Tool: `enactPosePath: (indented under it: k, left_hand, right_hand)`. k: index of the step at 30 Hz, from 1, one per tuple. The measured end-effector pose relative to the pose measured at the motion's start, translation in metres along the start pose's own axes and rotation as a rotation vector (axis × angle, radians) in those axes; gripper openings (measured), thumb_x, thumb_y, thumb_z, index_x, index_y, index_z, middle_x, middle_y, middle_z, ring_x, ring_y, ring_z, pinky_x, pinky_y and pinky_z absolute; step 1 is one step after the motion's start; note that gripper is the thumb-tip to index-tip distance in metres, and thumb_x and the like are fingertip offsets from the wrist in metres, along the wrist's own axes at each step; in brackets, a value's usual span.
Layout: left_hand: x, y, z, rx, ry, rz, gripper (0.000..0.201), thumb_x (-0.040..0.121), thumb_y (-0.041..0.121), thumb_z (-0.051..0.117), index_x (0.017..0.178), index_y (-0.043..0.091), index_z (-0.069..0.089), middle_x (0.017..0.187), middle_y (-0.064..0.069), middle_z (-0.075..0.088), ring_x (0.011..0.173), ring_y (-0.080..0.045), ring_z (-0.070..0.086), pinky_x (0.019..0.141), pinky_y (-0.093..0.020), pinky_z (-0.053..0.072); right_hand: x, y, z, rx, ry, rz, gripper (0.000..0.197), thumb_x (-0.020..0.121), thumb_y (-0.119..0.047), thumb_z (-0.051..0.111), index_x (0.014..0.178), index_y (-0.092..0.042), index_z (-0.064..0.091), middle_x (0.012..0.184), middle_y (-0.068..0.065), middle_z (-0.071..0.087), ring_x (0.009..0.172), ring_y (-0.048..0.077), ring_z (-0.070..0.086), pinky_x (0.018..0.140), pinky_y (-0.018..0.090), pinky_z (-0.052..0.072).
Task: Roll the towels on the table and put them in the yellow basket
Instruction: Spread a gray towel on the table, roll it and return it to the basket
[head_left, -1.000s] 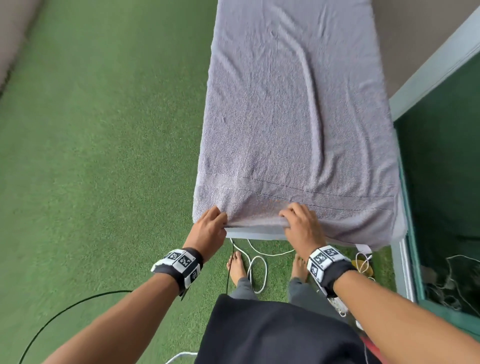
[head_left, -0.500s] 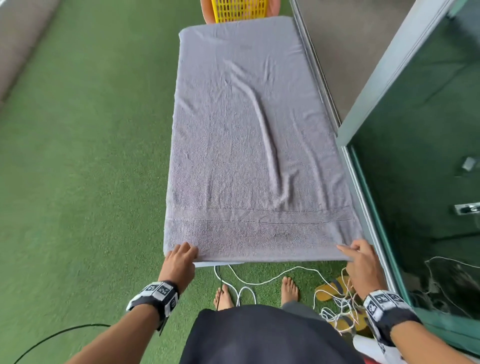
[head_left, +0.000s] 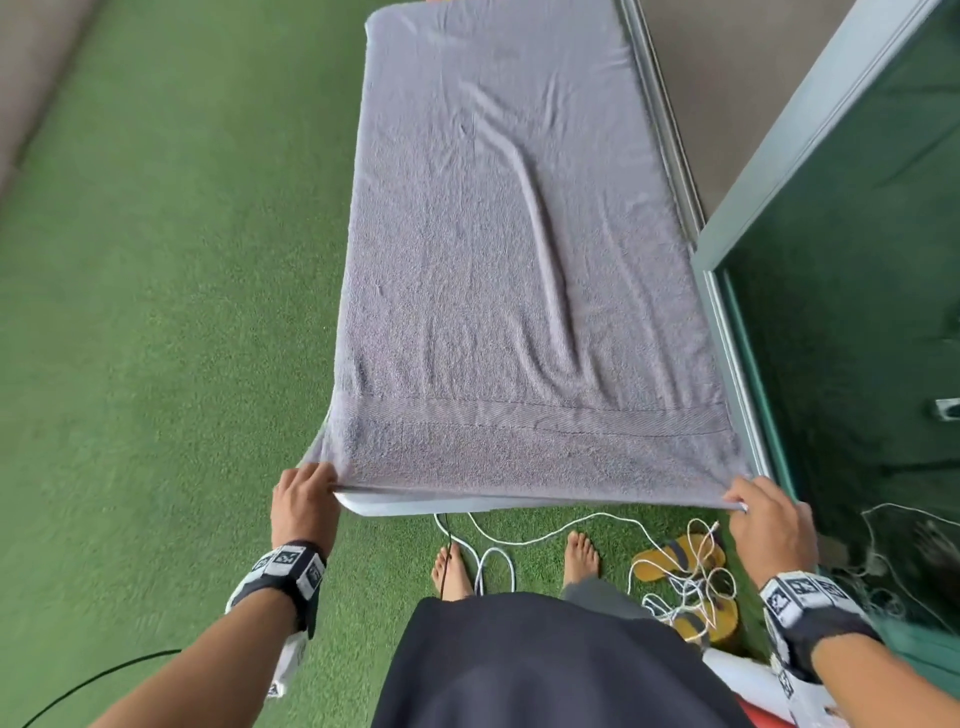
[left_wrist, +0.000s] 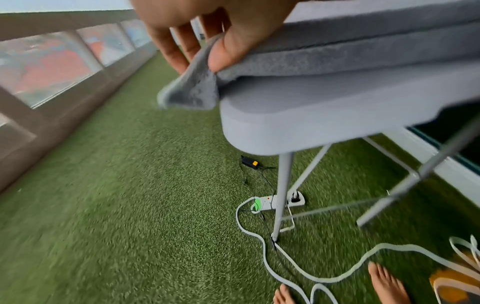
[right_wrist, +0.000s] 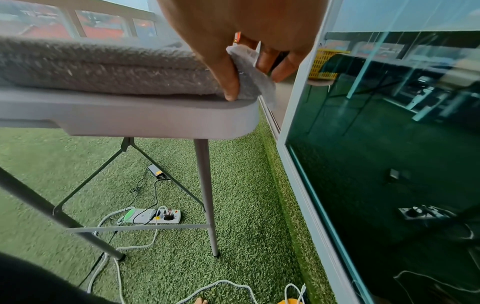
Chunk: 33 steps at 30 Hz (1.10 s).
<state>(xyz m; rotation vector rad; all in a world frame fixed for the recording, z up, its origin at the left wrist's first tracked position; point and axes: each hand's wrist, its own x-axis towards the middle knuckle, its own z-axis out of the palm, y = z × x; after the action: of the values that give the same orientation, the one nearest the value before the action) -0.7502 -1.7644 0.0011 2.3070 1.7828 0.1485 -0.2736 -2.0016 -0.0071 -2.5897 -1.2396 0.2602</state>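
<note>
A large grey towel (head_left: 498, 270) lies spread over the whole top of the grey folding table (head_left: 415, 506). My left hand (head_left: 324, 480) pinches its near left corner between thumb and fingers (left_wrist: 223, 53), and the corner (left_wrist: 192, 90) is lifted off the table's edge (left_wrist: 298, 123). My right hand (head_left: 740, 499) pinches the near right corner (right_wrist: 249, 67) the same way, thumb (right_wrist: 228, 82) pressed at the table's rim (right_wrist: 155, 117). The yellow basket (right_wrist: 324, 63) shows only in the glass pane in the right wrist view.
A glass door with a pale frame (head_left: 737, 332) runs close along the table's right side. White cables (head_left: 519, 540), a power strip (left_wrist: 275, 202) and yellow sandals (head_left: 680, 561) lie on the green turf by my bare feet. Open turf (head_left: 156, 312) stretches to the left.
Both hands slid apart along the towel's near edge, from its middle out to the two corners, and now pinch them. The basket, seen half a second ago, left the head view.
</note>
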Motion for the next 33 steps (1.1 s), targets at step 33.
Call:
enactPosePath:
  k: [33]
  left_hand:
    - [-0.021,0.027,0.033,-0.079,-0.125,0.024,0.039,0.068,-0.001,0.072,0.103,0.008,0.055,0.102,-0.008,0.053,0.092,-0.018,0.041,0.087,-0.038,0.043]
  right_hand:
    - [-0.003,-0.013,0.031,0.031,-0.141,-0.031,0.045,0.074,-0.005,0.071,0.116,-0.014,0.056,0.123,0.007,0.044,0.114,0.03,0.046,0.096,0.055,0.044]
